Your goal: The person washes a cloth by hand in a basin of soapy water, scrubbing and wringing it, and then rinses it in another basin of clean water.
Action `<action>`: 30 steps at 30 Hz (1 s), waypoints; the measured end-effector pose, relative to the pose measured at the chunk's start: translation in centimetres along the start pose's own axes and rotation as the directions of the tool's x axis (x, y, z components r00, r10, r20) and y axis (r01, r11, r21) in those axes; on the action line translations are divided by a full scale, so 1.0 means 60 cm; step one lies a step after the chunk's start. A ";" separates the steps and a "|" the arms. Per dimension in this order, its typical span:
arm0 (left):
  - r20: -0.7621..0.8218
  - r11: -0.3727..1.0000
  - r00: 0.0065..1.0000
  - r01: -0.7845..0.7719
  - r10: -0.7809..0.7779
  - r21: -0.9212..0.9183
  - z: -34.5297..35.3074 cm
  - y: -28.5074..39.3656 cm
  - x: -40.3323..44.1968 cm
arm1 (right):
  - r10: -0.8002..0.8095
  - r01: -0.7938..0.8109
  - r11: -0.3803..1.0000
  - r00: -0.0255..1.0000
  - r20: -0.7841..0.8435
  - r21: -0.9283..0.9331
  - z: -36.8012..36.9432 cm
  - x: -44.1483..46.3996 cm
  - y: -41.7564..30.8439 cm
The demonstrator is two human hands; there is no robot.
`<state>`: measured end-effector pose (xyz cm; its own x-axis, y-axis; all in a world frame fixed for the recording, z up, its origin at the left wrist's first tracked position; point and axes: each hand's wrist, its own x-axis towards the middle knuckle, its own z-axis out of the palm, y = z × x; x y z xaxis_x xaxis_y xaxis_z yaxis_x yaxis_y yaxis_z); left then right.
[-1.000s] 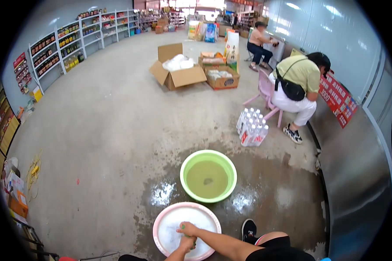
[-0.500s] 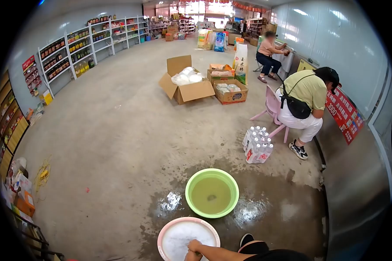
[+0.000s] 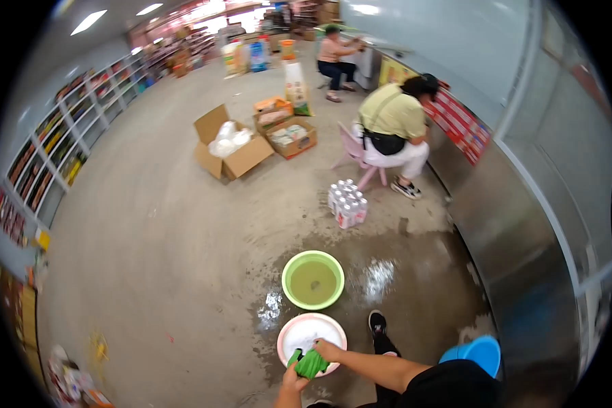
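Note:
A bright green cloth with a dark part (image 3: 311,365) is gripped between my two hands at the near side of the pink-rimmed basin (image 3: 280,345). My left hand (image 3: 292,381) is closed on its left end, while my right hand (image 3: 329,350) holds its upper right side. White suds (image 3: 304,334) cover what shows of the basin's contents. Just beyond stands a light green basin (image 3: 285,284) with murky yellowish water in it.
Wet floor (image 3: 421,272) surrounds the basins. A blue bucket (image 3: 484,355) is at the right, by my leg. Bottled water (image 3: 347,204), a person on a pink chair (image 3: 351,144), an open carton (image 3: 248,158) and another seated person (image 3: 336,58) are farther off.
My hands have come up from the suds, and the green cloth now shows between them. The view has turned right and tilted, bringing the blue bucket into sight.

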<state>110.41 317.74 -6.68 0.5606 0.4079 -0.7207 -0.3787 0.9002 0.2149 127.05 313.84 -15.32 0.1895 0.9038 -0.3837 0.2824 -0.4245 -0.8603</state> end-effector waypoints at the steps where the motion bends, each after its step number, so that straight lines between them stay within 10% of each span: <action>1: 0.122 0.997 0.989 0.079 -0.081 0.021 -0.014 -0.001 0.000 | 0.113 -0.103 0.990 0.988 -0.106 0.092 0.004 -0.039 -0.008; 8: -0.024 0.930 0.959 0.280 -0.282 0.237 -0.001 -0.011 -0.104 | 0.416 -0.299 0.897 0.822 -0.389 0.326 0.016 -0.318 -0.171; 13: -0.537 0.822 0.837 0.376 -0.103 0.428 0.034 -0.077 -0.159 | 0.506 -0.348 0.859 0.686 -0.522 0.375 0.015 -0.445 -0.148; 18: -0.259 0.610 0.882 0.461 -0.393 0.644 0.185 -0.252 -0.270 | 0.555 -0.105 0.673 0.726 -0.406 0.733 -0.039 -0.561 -0.188; 24: -0.112 0.385 0.747 0.458 -0.655 0.801 0.199 -0.385 -0.289 | 0.649 0.314 -0.005 0.723 -0.236 0.949 -0.078 -0.702 -0.191; 30: -0.220 0.176 0.684 0.458 -0.695 0.871 0.219 -0.495 -0.253 | 0.673 0.237 0.522 0.475 -0.567 0.819 -0.100 -0.781 -0.138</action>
<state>122.79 286.82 6.55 0.4849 -0.3804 -0.7875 0.8321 0.4778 0.2816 121.45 274.69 11.79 0.8130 0.1124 -0.5712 -0.5779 0.0373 -0.8152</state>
